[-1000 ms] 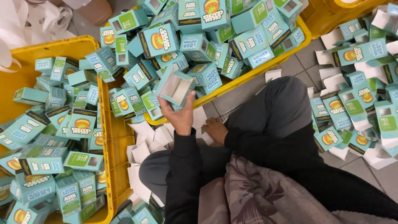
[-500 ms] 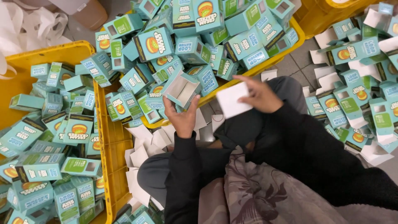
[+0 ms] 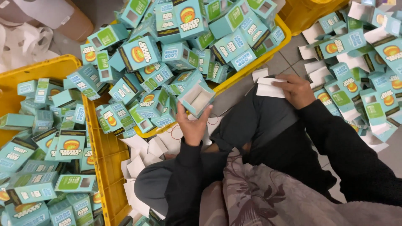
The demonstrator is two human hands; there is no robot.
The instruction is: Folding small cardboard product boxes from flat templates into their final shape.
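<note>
My left hand point(image 3: 192, 125) holds an open teal carton point(image 3: 197, 98) with its white inside facing up, above the edge of the upper yellow crate point(image 3: 251, 65). Over my right knee, my right hand point(image 3: 296, 89) grips a folded white cardboard insert point(image 3: 269, 88). The two hands are apart, with the insert to the right of the carton. More loose white inserts point(image 3: 142, 155) lie on the floor below my left hand.
A second yellow crate point(image 3: 101, 167) at the left is filled with several teal cartons. The upper crate is heaped with them too. More cartons and white inserts point(image 3: 360, 83) are strewn over the tiled floor at the right. White plastic bags point(image 3: 25, 39) lie at top left.
My right hand rose from the floor by my knee with a white insert and now holds it folded over my right knee. The left hand kept the open carton, shifting slightly right.
</note>
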